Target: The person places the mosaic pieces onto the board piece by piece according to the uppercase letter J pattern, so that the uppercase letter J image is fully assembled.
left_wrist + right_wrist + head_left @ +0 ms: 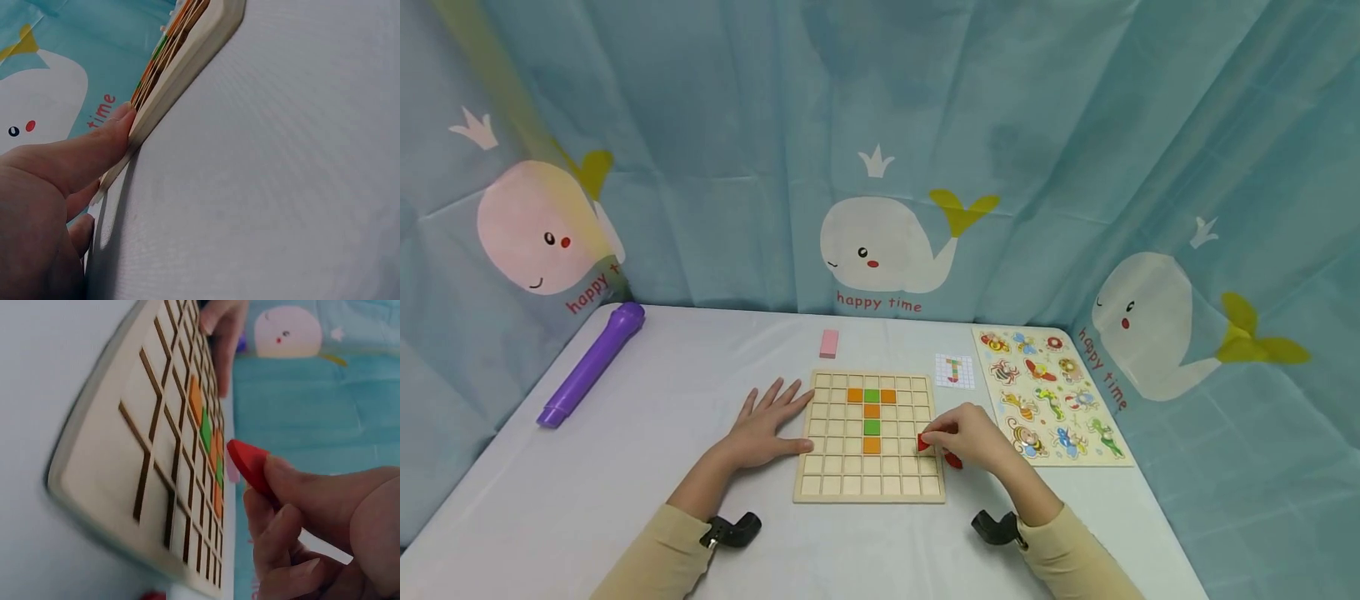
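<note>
A wooden grid board [835, 487] lies on the white table, with orange and green square tiles [872, 411] set in a T shape in its cells. My left hand [762, 432] has its fingers spread, thumb and fingertips touching the board's left edge; the left wrist view shows the thumb [94, 153] against that edge. Between thumb and fingers my right hand [970, 437] pinches a red piece [250, 464] with a curved side, held above the board's right part. Another red piece [953, 460] lies just beyond the board's right edge, partly under the right hand.
A pattern card [954, 372] lies behind the board at right, beside an insect picture board [1052, 392]. A pink block [829, 343] is behind the grid board. At far left lies a purple microphone-shaped stick [592, 367]. A whale-print curtain [880, 100] borders the table.
</note>
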### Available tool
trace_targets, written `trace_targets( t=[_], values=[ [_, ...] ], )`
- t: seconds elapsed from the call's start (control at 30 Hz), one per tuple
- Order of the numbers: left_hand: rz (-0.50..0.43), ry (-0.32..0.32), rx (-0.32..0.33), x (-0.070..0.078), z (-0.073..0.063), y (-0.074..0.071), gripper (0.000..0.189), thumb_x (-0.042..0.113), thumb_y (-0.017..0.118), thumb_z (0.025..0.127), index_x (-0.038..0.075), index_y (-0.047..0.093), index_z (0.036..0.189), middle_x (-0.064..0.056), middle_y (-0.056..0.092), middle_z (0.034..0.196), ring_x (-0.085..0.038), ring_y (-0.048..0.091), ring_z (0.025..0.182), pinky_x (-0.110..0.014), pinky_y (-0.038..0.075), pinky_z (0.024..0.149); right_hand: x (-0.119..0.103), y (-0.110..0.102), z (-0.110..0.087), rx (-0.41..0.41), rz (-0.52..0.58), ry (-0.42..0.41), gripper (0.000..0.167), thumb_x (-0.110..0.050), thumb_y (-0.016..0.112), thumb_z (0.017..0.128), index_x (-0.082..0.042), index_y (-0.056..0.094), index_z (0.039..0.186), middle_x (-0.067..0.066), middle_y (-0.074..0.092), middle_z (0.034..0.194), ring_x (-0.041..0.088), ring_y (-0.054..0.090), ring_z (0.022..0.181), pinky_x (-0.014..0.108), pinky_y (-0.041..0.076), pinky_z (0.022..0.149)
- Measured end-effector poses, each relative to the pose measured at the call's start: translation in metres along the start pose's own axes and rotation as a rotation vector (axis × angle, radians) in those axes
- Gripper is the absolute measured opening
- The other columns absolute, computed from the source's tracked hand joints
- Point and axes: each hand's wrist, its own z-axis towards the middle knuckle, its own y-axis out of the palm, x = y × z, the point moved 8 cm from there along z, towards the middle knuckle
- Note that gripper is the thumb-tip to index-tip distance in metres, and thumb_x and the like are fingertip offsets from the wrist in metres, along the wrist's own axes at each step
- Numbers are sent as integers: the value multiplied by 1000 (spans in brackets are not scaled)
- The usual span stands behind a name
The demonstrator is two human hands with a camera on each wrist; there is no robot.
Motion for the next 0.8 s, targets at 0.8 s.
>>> trace_targets(
  t=[0.8],
  values=[
    [9, -11, -7, -1, 1, 0, 93, 63, 71, 83, 20, 37, 158, -14, 24, 167, -42, 5, 156, -66, -7, 121, -45, 69, 20, 8, -81, -34, 17, -28, 82, 86, -22, 72, 73, -13, 62, 63, 5, 51, 57, 21, 42, 54]
  ],
)
